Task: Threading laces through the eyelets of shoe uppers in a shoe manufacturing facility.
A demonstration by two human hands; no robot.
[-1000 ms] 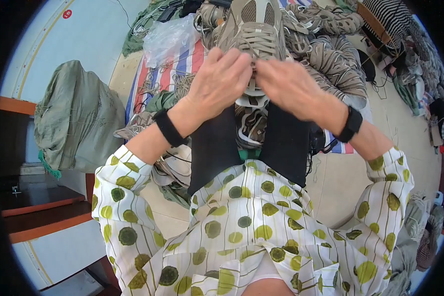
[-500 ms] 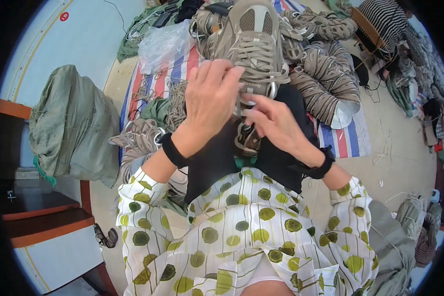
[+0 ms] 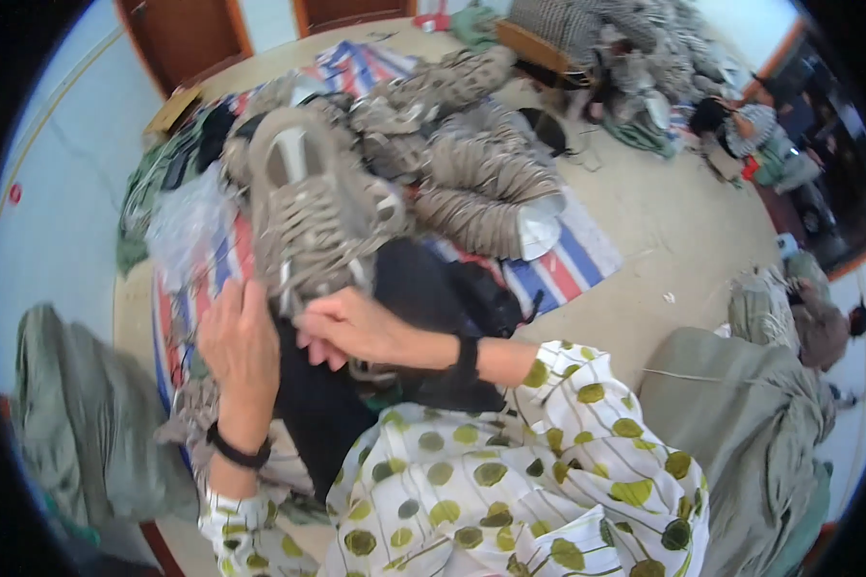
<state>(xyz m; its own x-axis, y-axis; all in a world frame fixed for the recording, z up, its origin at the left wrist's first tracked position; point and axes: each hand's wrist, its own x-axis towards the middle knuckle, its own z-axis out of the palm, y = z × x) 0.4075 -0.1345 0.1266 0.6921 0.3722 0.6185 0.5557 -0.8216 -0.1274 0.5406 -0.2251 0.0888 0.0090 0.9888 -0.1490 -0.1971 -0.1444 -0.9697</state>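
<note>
A beige-brown sneaker upper with criss-crossed laces stands out before me, toe pointing away, near my black-clad knees. At its near end, my left hand is closed, with fingers curled beside the shoe's left edge. My right hand also has its fingers bent and pressed together, close to the lowest laces and a short gap from the left hand. Motion blur and the fingers themselves hide whatever either hand pinches.
Stacked rows of similar shoe uppers lie on a striped sheet. A clear plastic bag sits left of the shoe. Large grey-green sacks flank me both sides. Other people are at the far right.
My view has swung to the right, so shoe and hands appear further left. My hands stay by the shoe's near end; the left has dropped from over the laces to beside its edge.
</note>
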